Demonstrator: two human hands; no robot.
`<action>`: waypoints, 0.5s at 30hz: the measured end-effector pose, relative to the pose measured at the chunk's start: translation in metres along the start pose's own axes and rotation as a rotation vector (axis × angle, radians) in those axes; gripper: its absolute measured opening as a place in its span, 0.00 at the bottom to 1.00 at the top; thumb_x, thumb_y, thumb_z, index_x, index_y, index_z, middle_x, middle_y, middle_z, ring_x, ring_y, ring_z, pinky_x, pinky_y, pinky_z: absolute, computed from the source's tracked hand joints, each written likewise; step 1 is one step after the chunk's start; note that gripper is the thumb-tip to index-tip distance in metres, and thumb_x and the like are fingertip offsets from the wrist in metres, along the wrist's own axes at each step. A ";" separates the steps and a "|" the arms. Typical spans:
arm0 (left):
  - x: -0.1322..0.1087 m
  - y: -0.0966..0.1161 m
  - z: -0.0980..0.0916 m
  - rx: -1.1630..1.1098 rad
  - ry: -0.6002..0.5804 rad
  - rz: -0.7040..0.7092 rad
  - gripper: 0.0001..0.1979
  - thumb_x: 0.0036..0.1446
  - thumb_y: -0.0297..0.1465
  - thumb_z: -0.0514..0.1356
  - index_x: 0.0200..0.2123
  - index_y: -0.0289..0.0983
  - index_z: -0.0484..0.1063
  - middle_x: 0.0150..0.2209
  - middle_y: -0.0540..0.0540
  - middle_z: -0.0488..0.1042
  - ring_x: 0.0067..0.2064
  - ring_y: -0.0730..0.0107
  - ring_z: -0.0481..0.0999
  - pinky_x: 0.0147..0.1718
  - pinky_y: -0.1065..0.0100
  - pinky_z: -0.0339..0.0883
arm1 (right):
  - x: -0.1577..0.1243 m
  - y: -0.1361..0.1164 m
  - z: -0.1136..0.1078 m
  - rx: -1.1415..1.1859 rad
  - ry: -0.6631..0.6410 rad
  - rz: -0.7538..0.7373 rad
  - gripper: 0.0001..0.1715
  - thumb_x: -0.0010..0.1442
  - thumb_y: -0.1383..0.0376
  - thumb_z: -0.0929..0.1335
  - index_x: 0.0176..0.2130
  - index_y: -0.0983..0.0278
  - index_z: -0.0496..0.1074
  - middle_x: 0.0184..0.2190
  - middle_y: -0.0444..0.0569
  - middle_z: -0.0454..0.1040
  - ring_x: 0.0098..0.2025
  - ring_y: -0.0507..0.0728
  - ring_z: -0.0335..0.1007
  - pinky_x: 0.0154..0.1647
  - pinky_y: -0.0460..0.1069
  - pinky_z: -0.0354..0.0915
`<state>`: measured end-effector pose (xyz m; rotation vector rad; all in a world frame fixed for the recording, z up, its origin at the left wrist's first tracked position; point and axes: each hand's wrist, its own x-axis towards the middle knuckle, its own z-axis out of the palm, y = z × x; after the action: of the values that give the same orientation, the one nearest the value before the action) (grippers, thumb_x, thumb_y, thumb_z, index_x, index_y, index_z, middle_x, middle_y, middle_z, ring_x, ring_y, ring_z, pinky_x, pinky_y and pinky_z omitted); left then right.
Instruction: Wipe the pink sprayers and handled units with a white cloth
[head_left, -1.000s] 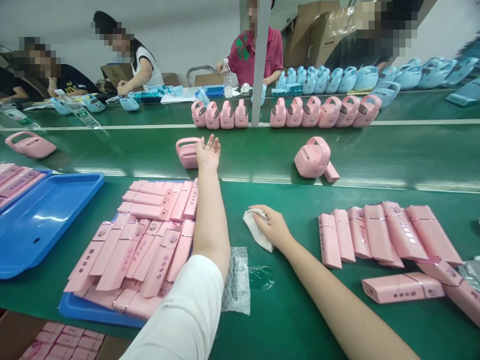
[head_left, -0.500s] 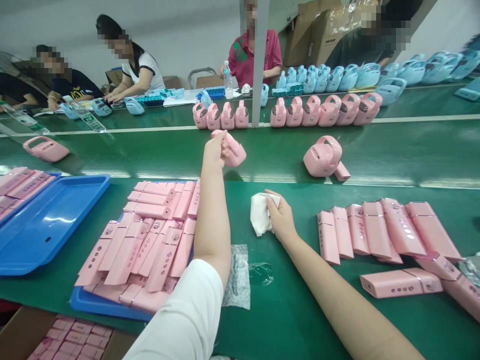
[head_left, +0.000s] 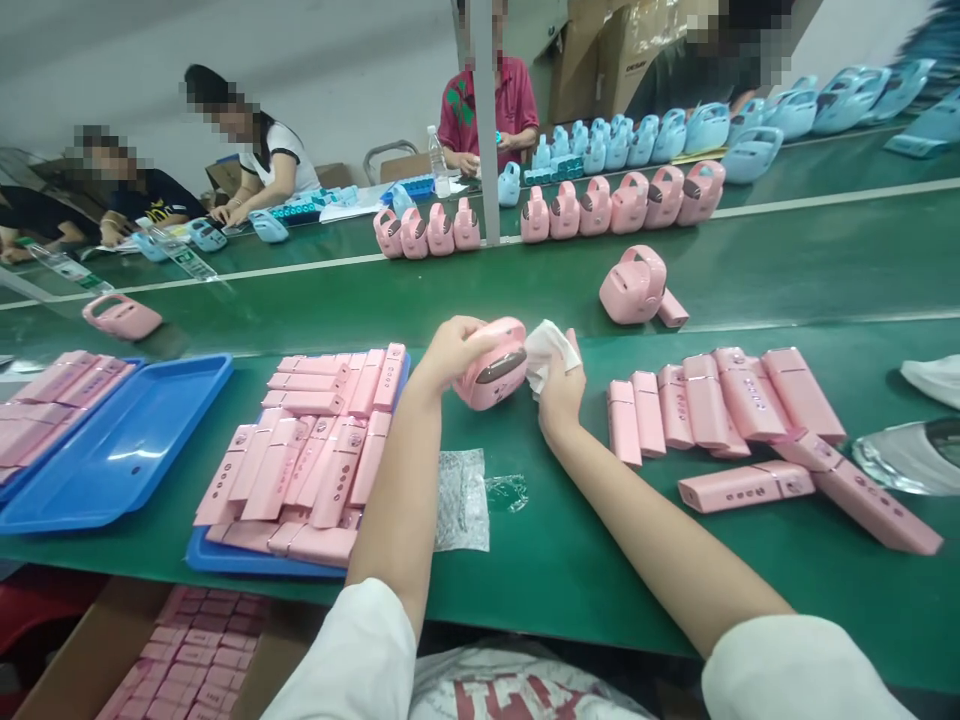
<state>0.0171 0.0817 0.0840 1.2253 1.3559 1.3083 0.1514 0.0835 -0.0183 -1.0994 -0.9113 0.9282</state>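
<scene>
My left hand [head_left: 450,355] grips a pink case with a carrying handle and a dark oval window [head_left: 501,370], lifted above the green table. Its window side is turned towards my right. In my right hand [head_left: 562,390] is a crumpled white cloth [head_left: 546,350], held close beside the case; whether cloth and case touch I cannot tell. Below the hands lies a clear bubble-wrap piece [head_left: 463,500]. Left of my left forearm, a blue tray [head_left: 262,562] bears a pile of long pink boxes [head_left: 330,470].
More pink boxes [head_left: 705,405] lie at right. A second blue tray [head_left: 150,430] sits at left. Along the raised green belt [head_left: 375,300] stand a pink case [head_left: 634,285] and a row of others [head_left: 592,205]. Co-workers [head_left: 270,150] sit behind blue cases. A carton [head_left: 97,650] is below the table edge.
My left hand has brought the pink case down and nearer from the belt, turning its window into view. My right hand has raised the cloth next to it. The camera view has shifted.
</scene>
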 end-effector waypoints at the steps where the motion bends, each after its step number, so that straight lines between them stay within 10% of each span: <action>1: -0.004 -0.005 0.000 0.037 -0.054 0.000 0.09 0.37 0.18 0.66 0.15 0.32 0.69 0.22 0.50 0.68 0.28 0.73 0.67 0.24 0.74 0.57 | -0.008 -0.003 0.001 -0.028 -0.051 -0.049 0.34 0.62 0.59 0.57 0.64 0.69 0.54 0.64 0.54 0.56 0.65 0.57 0.54 0.65 0.54 0.53; 8: -0.003 -0.025 -0.004 0.094 0.071 -0.022 0.07 0.48 0.21 0.61 0.21 0.35 0.69 0.23 0.50 0.67 0.28 0.72 0.66 0.30 0.72 0.61 | -0.052 0.004 0.008 -0.397 -0.571 -0.659 0.28 0.64 0.63 0.55 0.61 0.63 0.62 0.62 0.50 0.61 0.68 0.58 0.47 0.69 0.60 0.43; 15: -0.005 -0.020 -0.009 0.118 0.014 0.039 0.09 0.44 0.21 0.67 0.31 0.36 0.77 0.34 0.45 0.76 0.44 0.61 0.73 0.50 0.66 0.62 | -0.043 0.009 0.006 -0.420 -0.470 -0.540 0.29 0.65 0.61 0.55 0.62 0.64 0.59 0.64 0.52 0.58 0.68 0.59 0.45 0.67 0.61 0.47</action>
<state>0.0077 0.0758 0.0641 1.3303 1.4426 1.2817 0.1301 0.0469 -0.0320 -0.9100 -1.7501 0.5541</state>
